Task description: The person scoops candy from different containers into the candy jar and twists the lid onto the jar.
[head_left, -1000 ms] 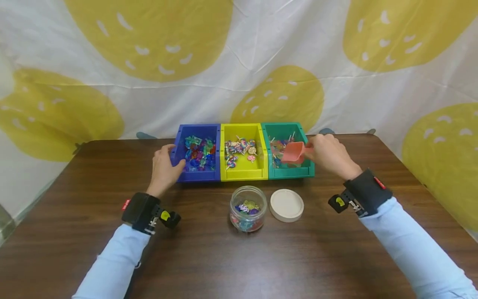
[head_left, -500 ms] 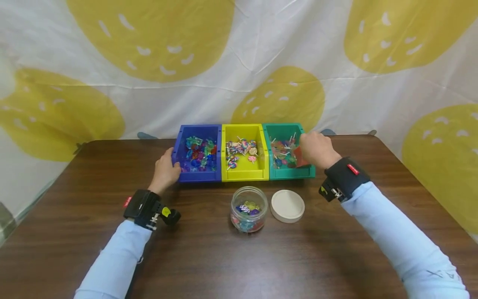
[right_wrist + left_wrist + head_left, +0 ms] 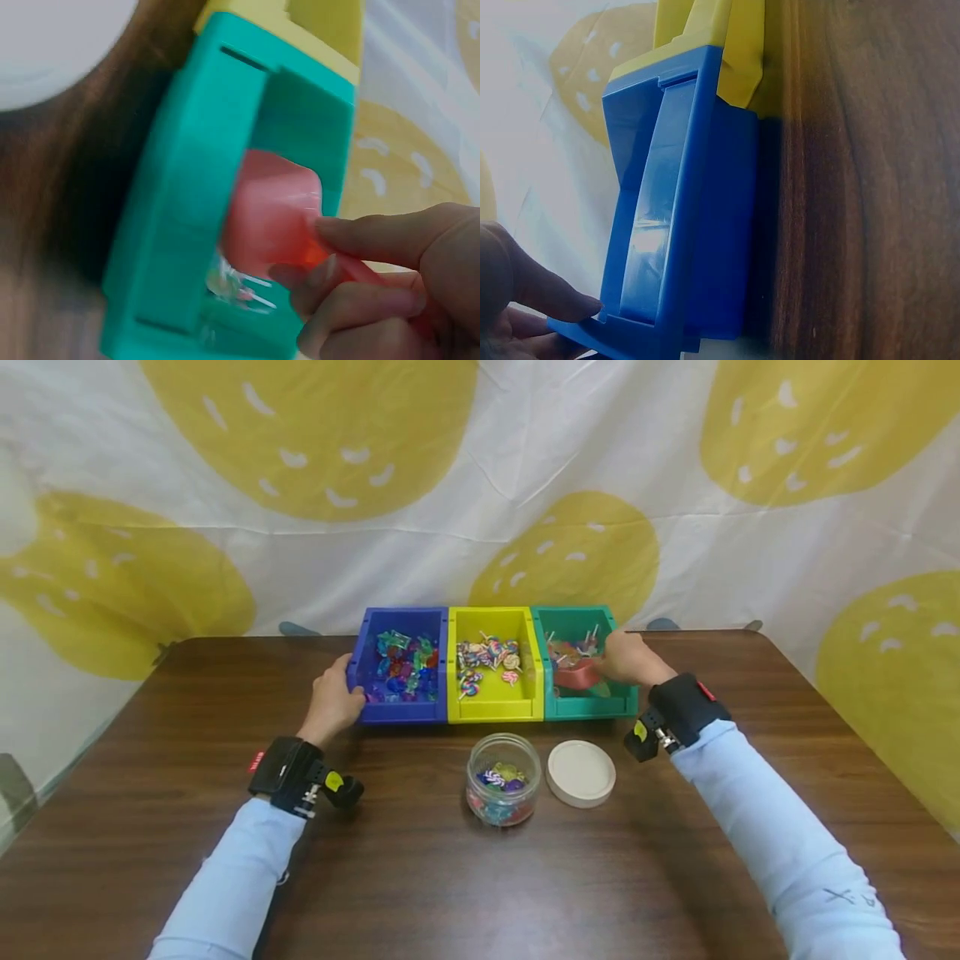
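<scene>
My left hand (image 3: 330, 702) grips the left side wall of the blue bin (image 3: 402, 713). In the left wrist view its thumb (image 3: 562, 298) lies on the rim, with fingers on the outer side. Shiny translucent pieces (image 3: 405, 675) lie in this bin. My right hand (image 3: 630, 658) holds a pinkish-red scoop (image 3: 274, 210) by its handle, inside the green bin (image 3: 592, 707). The scoop's bowl lies low among small lollipops (image 3: 566, 653) with pale sticks and hides some of them. Between these two, the yellow bin (image 3: 495, 710) contains small striped lollipops (image 3: 487, 653).
An uncapped clear jar (image 3: 474, 781), partly filled with colourful pieces, stands in front of the bins. Its right neighbour is a round white lid (image 3: 581, 772) on the wooden table (image 3: 420, 877). A lemon-patterned cloth (image 3: 375, 560) hangs behind the table.
The right hand has moved left and down into the green bin, and the scoop has turned among the lollipops. My left hand has closed in against the blue bin's side.
</scene>
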Available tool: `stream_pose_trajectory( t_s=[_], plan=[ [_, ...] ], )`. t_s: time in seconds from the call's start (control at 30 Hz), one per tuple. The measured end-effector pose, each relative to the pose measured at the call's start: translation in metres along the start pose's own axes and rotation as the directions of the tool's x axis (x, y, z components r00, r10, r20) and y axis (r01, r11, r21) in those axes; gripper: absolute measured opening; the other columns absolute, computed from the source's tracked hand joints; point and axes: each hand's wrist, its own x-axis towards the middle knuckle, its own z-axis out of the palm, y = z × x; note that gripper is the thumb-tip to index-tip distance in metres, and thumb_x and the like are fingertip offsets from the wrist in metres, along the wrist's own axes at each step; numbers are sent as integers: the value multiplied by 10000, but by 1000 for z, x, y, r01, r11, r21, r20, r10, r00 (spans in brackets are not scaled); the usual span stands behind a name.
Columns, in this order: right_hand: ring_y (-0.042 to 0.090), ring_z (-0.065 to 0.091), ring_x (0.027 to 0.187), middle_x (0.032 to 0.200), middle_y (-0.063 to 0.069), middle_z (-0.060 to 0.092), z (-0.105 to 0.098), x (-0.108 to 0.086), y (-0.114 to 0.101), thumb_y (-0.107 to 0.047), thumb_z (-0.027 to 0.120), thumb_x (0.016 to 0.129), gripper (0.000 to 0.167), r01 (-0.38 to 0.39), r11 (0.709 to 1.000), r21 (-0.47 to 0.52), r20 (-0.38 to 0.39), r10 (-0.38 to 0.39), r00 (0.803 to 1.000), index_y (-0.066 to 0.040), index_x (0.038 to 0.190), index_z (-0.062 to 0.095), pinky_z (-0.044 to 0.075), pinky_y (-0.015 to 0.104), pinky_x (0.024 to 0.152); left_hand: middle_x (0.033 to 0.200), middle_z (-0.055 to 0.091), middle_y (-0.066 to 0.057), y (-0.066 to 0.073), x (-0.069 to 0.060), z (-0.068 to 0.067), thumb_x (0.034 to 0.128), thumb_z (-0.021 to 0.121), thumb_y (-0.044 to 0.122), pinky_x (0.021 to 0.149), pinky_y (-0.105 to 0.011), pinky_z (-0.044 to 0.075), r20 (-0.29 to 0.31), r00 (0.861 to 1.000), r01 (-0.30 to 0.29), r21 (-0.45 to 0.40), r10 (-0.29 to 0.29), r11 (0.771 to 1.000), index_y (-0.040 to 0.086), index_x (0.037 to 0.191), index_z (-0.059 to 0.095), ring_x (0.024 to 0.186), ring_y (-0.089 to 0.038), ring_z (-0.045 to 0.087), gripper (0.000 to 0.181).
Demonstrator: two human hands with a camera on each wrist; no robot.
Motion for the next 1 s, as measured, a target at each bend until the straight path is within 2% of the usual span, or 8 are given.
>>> stream_pose_trajectory(
  t_s=[0.03,0.1,0.17,0.33,0.4,0.57,0.7,1.0],
  plan=[
    [113,347,411,473,-14,339,-4,-8,-15,-156,498,858,397,-56,998,12,37,56,998,-94,480,396,321,237,432,1354,289,-308,0,0,0,915,386,7,990,-520,282,3,1000,3,1,-3,1000,-63,1381,159,1224,-431,319,523],
    [123,357,420,511,5,366,2,-10,-21,-116,442,868,353,-47,998,41,47,45,998,-87,518,401,320,234,422,1356,288,-306,0,0,0,917,385,12,990,-521,282,9,1000,7,1,-7,1000,-58,1384,153,1225,-430,318,526],
    [141,363,422,535,30,393,35,22,15,-206,429,893,384,26,1000,7,-12,-26,1000,-87,527,427,318,254,398,1353,290,-309,2,0,1,917,382,13,994,-520,279,15,1000,5,9,-5,1000,-57,1385,153,1225,-428,319,526],
    [269,495,573,708,142,544,92,78,72,-278,450,885,350,53,993,-110,-30,-56,998,-35,674,588,420,362,486,1347,293,-316,3,0,1,912,383,8,997,-526,270,25,1000,-6,20,6,1000,-61,1383,156,1226,-434,312,527],
    [316,531,676,803,171,577,79,59,46,-201,462,878,272,-32,994,-107,22,34,999,-3,770,615,453,405,567,1346,294,-316,3,0,1,911,385,7,996,-526,270,22,1000,-12,22,12,1000,-63,1381,158,1225,-435,312,527],
    [343,557,697,770,210,538,43,2,-15,-101,465,858,214,-81,993,-90,-61,76,995,70,763,554,481,431,589,1348,297,-310,1,1,1,912,384,8,992,-526,279,16,1000,-19,17,19,1000,-59,1382,161,1221,-431,323,524],
    [376,560,692,737,238,514,37,-17,-28,-71,423,869,212,-73,996,-60,-137,64,989,123,813,488,484,452,602,1353,296,-302,0,1,1,914,385,10,991,-527,280,15,1000,-15,14,14,1000,-51,1384,160,1221,-428,324,525],
    [378,552,654,663,209,491,45,-25,-28,-142,334,946,300,-48,995,90,-302,73,950,118,842,441,445,438,557,1362,280,-303,-3,-1,-1,919,379,14,997,-523,271,22,1000,-9,13,9,1000,-51,1388,145,1230,-430,310,528]
  ],
)
